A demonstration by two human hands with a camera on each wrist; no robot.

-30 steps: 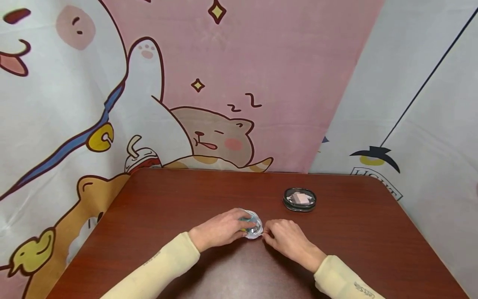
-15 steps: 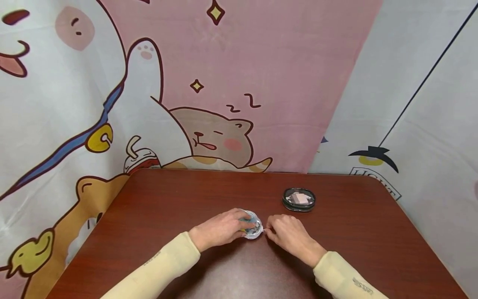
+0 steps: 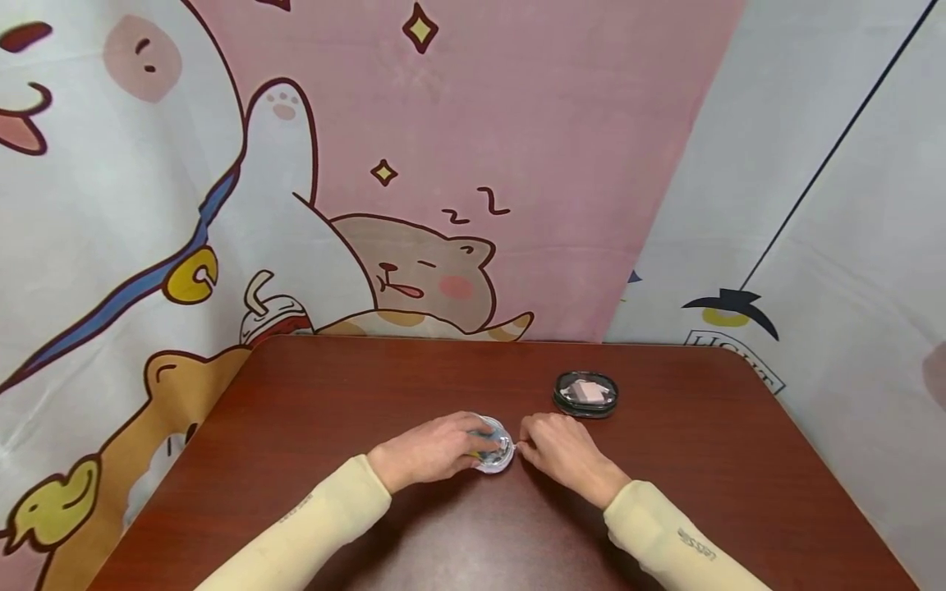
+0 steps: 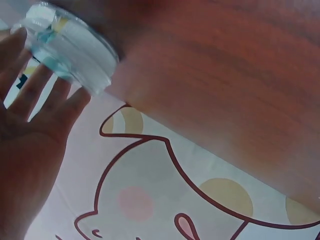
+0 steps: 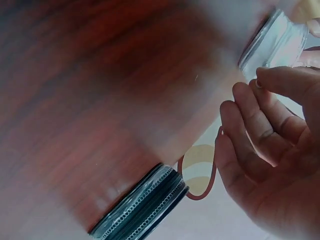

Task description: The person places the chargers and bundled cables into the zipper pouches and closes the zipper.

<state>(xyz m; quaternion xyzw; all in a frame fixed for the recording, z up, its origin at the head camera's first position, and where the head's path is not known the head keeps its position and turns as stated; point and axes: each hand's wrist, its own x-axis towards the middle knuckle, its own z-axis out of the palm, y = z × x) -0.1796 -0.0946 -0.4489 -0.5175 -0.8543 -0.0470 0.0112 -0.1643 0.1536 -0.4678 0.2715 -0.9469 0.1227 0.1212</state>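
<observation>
A small round clear zip pouch with a white edge (image 3: 501, 461) sits on the table, with blue and yellow items showing inside. My left hand (image 3: 432, 450) grips it from the left; in the left wrist view the fingers curve around the pouch (image 4: 82, 47), thumb on the near side. At the pouch's right edge, my right hand (image 3: 565, 451) pinches a tiny pale zipper pull (image 5: 259, 84) between thumb and index finger. The fingertips largely cover that pull. The other right-hand fingers are loosely curled.
Behind my right hand lies a black-trimmed clear zip pouch (image 3: 585, 394) with pale pink and white contents; its zipper side faces the right wrist view. Both stand on a reddish-brown table (image 3: 355, 377), backed by a cartoon-printed cloth (image 3: 562, 164).
My right hand has moved slightly up and away along the pouch's right edge, still pinching the pull. The left hand stays on the pouch. The head view has shifted a little.
</observation>
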